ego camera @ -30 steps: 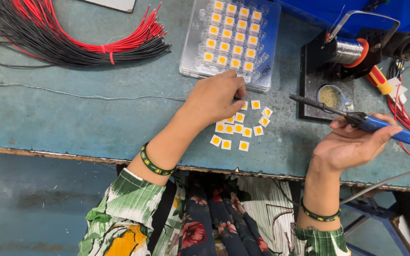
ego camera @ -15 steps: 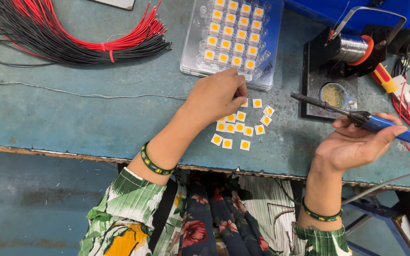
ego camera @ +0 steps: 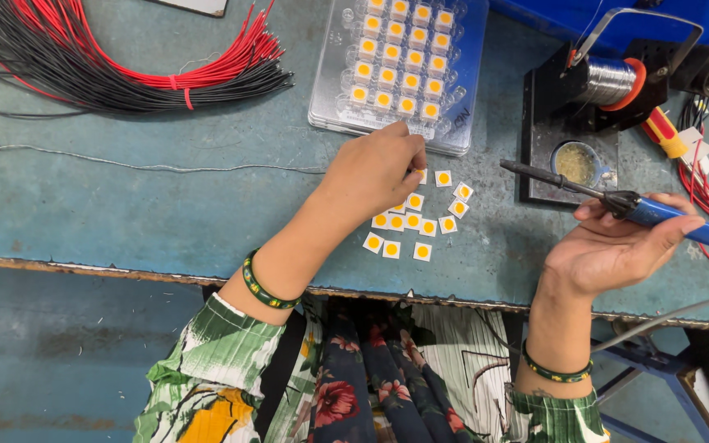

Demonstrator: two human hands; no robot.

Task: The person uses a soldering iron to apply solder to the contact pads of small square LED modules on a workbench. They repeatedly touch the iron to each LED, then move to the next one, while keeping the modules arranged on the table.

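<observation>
Worn blue-green paint covers the flat metal workbench (ego camera: pixel 125 205), whose chipped front edge runs across the head view just above the person's lap and floral green sleeves.

Seen from the head camera, the left hand (ego camera: pixel 375 172) lies palm down on the bench with its fingers curled together, the fingertips pinched at one of the small white square chips with orange round centres (ego camera: pixel 408 221) that lie loose in a scatter on the bench surface. Whether a chip is actually gripped between the fingertips cannot be told, since the knuckles hide them. The loose chips sit just below and right of that hand, near the front edge, some touching one another. Just beyond the hand rests a clear plastic compartment tray (ego camera: pixel 330 98) filled with rows of the same chips.

The right hand (ego camera: pixel 617 250) is held palm up, well apart from the left, with fingers wrapped around a blue-handled soldering iron (ego camera: pixel 617 201) whose dark tip points left toward the chips, raised off the bench. Behind it stands a black stand (ego camera: pixel 547 107) carrying a spool of silver solder wire (ego camera: pixel 609 82) and a small round tin of flux (ego camera: pixel 576 162).

At the far left lies a bundle of red and black wires (ego camera: pixel 108 66), tied with a red band.
</observation>
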